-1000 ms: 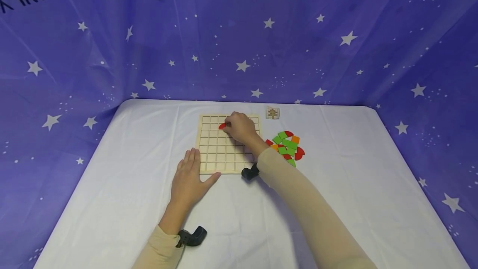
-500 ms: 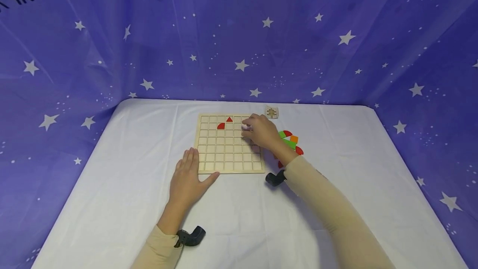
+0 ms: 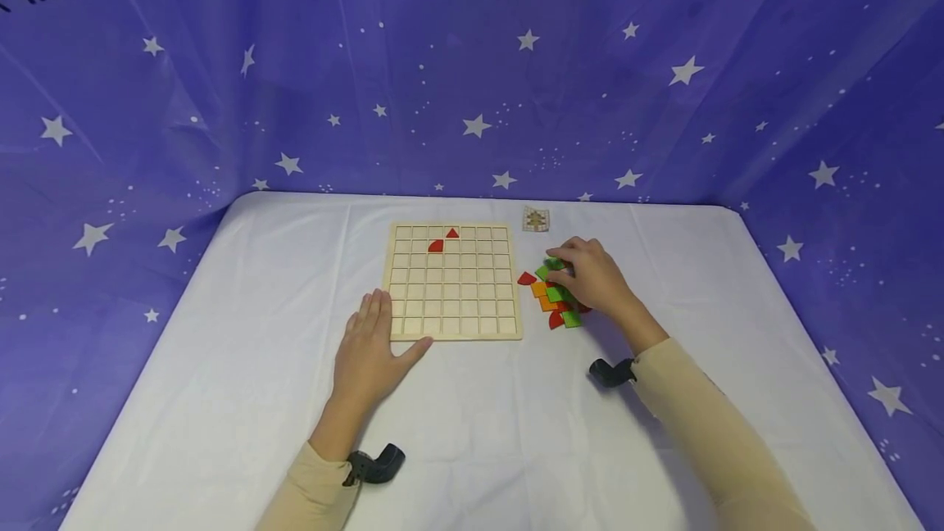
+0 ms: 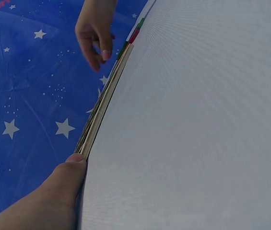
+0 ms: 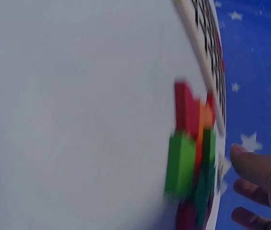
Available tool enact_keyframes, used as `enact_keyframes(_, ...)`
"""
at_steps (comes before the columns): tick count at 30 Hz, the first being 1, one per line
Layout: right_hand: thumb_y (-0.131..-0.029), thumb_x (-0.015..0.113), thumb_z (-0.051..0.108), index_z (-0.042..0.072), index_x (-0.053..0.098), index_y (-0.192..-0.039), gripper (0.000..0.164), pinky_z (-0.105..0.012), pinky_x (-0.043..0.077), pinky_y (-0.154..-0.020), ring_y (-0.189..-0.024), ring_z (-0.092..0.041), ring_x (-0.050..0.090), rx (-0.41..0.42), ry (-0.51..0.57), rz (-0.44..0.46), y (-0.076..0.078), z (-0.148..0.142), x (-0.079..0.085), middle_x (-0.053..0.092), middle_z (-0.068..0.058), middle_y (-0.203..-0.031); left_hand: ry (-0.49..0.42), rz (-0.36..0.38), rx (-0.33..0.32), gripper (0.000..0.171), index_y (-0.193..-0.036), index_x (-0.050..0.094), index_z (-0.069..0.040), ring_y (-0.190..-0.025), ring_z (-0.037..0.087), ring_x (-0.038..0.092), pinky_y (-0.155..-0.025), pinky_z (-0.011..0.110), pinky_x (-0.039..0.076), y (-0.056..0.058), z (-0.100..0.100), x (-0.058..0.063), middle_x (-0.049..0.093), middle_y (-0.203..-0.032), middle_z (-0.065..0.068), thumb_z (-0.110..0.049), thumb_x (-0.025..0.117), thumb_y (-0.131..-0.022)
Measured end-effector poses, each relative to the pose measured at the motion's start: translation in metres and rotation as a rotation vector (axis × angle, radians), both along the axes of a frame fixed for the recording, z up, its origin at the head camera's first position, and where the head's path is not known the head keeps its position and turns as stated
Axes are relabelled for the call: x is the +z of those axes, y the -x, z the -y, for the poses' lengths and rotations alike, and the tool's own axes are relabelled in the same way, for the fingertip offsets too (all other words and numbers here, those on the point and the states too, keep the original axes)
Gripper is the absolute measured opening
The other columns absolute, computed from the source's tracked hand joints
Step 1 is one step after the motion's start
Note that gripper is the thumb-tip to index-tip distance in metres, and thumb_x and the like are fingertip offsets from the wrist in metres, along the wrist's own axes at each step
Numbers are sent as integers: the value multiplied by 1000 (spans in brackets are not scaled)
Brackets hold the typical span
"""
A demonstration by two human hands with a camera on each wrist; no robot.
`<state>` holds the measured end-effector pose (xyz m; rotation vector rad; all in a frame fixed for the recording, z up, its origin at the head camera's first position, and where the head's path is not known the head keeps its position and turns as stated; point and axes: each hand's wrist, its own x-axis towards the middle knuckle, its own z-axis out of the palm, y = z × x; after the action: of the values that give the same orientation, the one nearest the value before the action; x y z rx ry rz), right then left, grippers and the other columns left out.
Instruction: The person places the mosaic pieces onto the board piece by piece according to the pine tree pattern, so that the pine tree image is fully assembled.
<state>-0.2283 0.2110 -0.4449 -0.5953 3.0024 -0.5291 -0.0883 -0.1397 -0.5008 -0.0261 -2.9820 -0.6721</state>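
A wooden grid board (image 3: pixel 472 292) lies flat on the white-covered table. Two red pieces sit in its upper cells, a triangle (image 3: pixel 453 233) and a quarter-round piece (image 3: pixel 437 246). My left hand (image 3: pixel 367 355) rests against the board's near left corner, its fingers along the left side and the thumb at the front edge. Right of the board, my right hand (image 3: pixel 596 275) is over a heap of loose tiles, among them a green block (image 5: pixel 181 165) and an orange tile (image 3: pixel 546 303). In the right wrist view its thumb and fingers are parted, with nothing between them. It covers part of the heap.
A small card (image 3: pixel 536 220) with a tree-like picture lies behind the board at its right. A purple star-printed curtain (image 3: pixel 413 105) hangs behind the table and at both sides. Black wrist cameras (image 3: pixel 379 465) stick out from both wrists.
My right hand has left the red quarter-round piece in its cell and moved right, away from the board to the loose tiles. The red triangle has come into sight. My left hand has stayed put.
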Motion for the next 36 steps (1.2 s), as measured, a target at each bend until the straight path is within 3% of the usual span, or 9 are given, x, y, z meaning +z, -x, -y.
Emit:
enact_keyframes(11, -92, 71, 27, 13, 66, -131, 42, -51, 45, -93, -109, -35, 51, -31, 21, 43, -1, -42, -13, 63, -12, -118, 5, 1, 1, 111, -156, 20, 2, -154, 35, 14, -125, 50, 17, 1, 1, 1, 18, -165, 19, -77, 52, -85)
enact_keyframes(18, -92, 71, 27, 13, 66, -130, 40, -54, 43, -99, -115, -36, 49, -31, 67, 68, -2, -46, -16, 61, -12, -121, 7, 5, 2, 112, -156, 19, 2, -155, 34, 14, -125, 50, 17, 2, 0, 0, 18, -165, 18, -78, 52, -84)
enact_keyframes(29, -89, 76, 30, 16, 73, -116, 31, -54, 41, -104, -118, -32, 46, -19, 81, 123, -8, -45, -14, 59, -8, -123, 7, 14, 1, 111, -156, 19, 2, -155, 34, 14, -125, 50, 17, 1, 0, 0, 18, -165, 19, -76, 54, -85)
enact_keyframes(36, -91, 73, 28, 14, 73, -115, 28, -54, 40, -104, -118, -33, 45, 2, 105, 136, -4, -48, -15, 58, -9, -122, 3, 14, 2, 111, -156, 20, 2, -155, 34, 14, -125, 50, 17, 0, 0, 0, 18, -165, 19, -75, 55, -85)
